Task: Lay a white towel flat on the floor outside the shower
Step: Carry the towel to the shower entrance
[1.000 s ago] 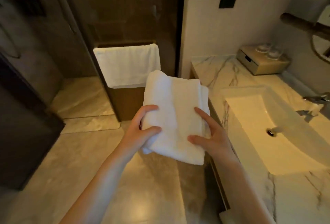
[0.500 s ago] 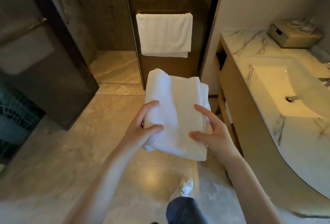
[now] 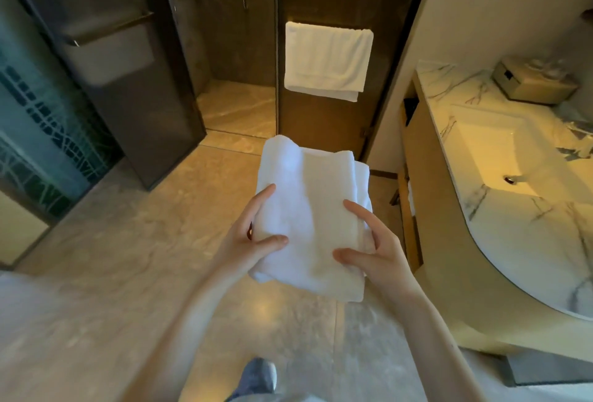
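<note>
A folded white towel (image 3: 311, 209) is held in the air above the beige marble floor (image 3: 128, 273), in the middle of the view. My left hand (image 3: 250, 241) grips its left edge, thumb on top. My right hand (image 3: 375, 247) holds its right edge with spread fingers. The open shower stall (image 3: 234, 103) lies straight ahead, its floor a step beyond the towel. The towel stays folded in several layers.
A second white towel (image 3: 327, 58) hangs on a bar on the shower's glass panel. A dark glass door (image 3: 128, 80) stands open at left. The marble vanity with sink (image 3: 500, 157) and a small box (image 3: 532, 84) fills the right. My knee (image 3: 256, 379) shows below.
The view has turned left and pulled back from the vanity toward the shower opening. Both hands keep the same hold on the folded towel.
</note>
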Available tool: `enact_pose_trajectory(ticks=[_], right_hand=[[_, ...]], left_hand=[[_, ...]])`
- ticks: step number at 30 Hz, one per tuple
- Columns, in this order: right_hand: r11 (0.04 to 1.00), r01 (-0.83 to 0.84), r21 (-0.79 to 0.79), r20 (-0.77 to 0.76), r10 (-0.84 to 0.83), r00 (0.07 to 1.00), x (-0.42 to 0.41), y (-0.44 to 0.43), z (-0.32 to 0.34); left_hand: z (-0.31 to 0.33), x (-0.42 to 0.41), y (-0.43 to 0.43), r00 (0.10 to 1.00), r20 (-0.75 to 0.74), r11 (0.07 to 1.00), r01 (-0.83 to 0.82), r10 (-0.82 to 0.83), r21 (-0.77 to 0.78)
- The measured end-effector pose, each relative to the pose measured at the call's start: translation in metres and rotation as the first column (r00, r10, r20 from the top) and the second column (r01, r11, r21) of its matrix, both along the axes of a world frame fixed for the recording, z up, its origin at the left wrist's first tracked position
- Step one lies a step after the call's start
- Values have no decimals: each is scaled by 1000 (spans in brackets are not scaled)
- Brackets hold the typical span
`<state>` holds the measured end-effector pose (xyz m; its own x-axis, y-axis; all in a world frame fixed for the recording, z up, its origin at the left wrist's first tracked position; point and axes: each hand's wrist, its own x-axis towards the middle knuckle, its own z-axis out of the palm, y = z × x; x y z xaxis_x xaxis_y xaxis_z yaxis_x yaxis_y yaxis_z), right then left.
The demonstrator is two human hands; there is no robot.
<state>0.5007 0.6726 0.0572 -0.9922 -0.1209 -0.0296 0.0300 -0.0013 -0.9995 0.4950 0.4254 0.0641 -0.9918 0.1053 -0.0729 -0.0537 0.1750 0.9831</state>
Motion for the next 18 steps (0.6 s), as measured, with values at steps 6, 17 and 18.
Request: enact_pose_trajectory(ticks=[6, 17, 18], right_hand=[[995, -94, 32, 40, 93, 995, 65, 22, -4], [946, -320, 53, 71, 316, 946, 130, -55, -4], [939, -339, 52, 73, 335, 939, 134, -66, -4]], left_hand=[[-8, 95, 27, 989, 20, 989, -146, 146, 8], [-11, 220, -29, 914, 42, 908, -406, 404, 100], [-12, 227, -39, 903, 41, 898, -429, 427, 102]])
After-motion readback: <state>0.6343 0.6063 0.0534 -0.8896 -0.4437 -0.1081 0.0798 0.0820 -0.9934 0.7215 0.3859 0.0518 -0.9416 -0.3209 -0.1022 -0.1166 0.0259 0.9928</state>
